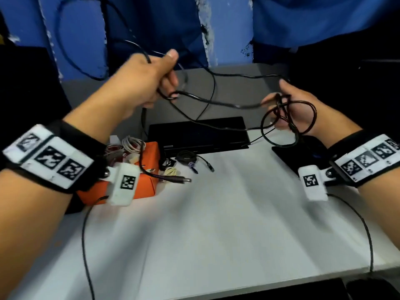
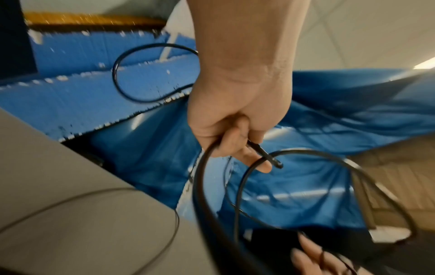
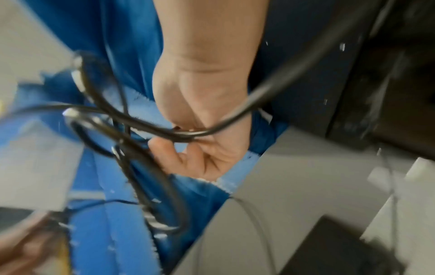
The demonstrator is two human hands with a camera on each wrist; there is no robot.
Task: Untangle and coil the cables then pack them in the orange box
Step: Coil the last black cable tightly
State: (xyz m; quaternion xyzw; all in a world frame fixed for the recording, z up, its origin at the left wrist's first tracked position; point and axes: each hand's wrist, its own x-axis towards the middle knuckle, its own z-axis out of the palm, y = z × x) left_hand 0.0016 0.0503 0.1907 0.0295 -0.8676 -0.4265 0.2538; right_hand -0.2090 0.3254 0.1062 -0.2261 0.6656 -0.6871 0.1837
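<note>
**Black cable mid-coil above the orange box**

I held the black cable (image 1: 216, 102) above and behind the orange box (image 1: 121, 187): loops gathered in my curled right hand (image 1: 290, 111), my left hand (image 1: 147, 81) gripping the slack. I judged trailing strands could snag the laptop (image 1: 199, 135) behind the box.

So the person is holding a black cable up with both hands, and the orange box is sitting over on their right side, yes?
Not quite: the orange box sits on the person's left, under the left wrist, as the head view shows. The rest holds: the left hand and right hand both hold the black cable up.
</note>
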